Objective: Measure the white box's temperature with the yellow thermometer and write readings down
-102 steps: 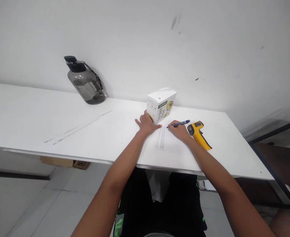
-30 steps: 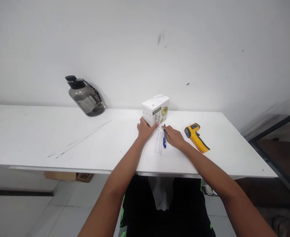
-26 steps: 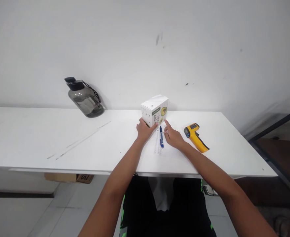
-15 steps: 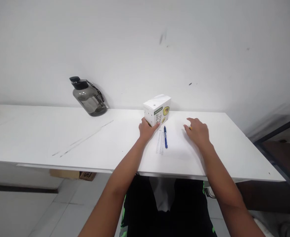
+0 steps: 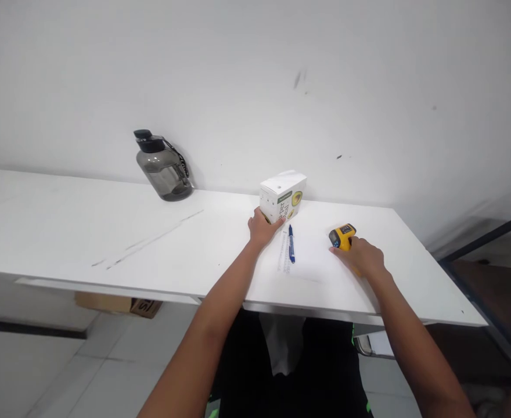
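My left hand (image 5: 265, 228) is closed around the lower front of a white box (image 5: 281, 194) with avocado pictures, which stands upright near the wall. My right hand (image 5: 362, 255) grips a yellow and black infrared thermometer (image 5: 341, 235); its small screen faces me, and the fingers cover most of its handle. Between the two hands, a blue pen (image 5: 291, 244) lies on a white sheet of paper (image 5: 310, 264) that has columns of handwriting at its left side.
A grey, dark-lidded water bottle (image 5: 164, 171) stands against the wall, left of the box. The white table (image 5: 107, 226) runs along the wall (image 5: 220, 87). A cardboard box (image 5: 118, 303) lies below on the floor. Dark metal framing (image 5: 490, 238) is at the right.
My right hand has moved right and nearer to me, and the yellow thermometer now shows in it. The left hand keeps its hold on the box. The view has shifted slightly.
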Motion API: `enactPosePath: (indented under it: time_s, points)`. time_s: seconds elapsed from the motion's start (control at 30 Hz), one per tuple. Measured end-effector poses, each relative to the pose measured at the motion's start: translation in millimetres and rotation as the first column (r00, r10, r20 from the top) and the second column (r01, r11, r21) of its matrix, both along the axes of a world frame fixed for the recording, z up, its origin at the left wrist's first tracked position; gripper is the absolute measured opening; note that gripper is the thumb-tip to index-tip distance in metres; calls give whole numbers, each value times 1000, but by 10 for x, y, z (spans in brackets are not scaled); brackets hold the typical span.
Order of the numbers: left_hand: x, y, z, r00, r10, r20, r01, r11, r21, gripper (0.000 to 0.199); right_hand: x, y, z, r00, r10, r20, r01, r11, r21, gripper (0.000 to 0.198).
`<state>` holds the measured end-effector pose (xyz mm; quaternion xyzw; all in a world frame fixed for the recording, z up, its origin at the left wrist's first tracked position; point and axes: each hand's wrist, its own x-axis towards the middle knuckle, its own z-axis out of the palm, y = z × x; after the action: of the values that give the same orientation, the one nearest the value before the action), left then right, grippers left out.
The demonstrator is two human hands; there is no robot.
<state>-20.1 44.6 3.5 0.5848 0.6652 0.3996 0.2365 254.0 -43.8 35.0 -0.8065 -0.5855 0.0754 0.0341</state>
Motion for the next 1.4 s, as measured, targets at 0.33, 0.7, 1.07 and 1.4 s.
enactPosePath:
  time_s: [0.33, 0.7, 1.07, 1.4]
  points:
    - [-37, -74, 30, 978, -34, 204, 40, 999, -27, 71, -241, 376, 148, 501, 338, -797, 168, 865, 472, 60]
    - [-40, -68, 15, 969, 10, 246, -7, 1000, -13, 73, -1073, 442, -62, -43, 467, -883, 321, 844, 430, 54]
    - [-53, -68, -5, 971, 28, 238, -26, 1000, -11, 70, -1194, 355, -240, 59, 383, -922, 139, 911, 387, 45]
    - [-81, 9, -120, 929, -22, 369, -2, 998, 65, 71, -1182, 349, -240, 44, 370, -928, 149, 916, 373, 46]
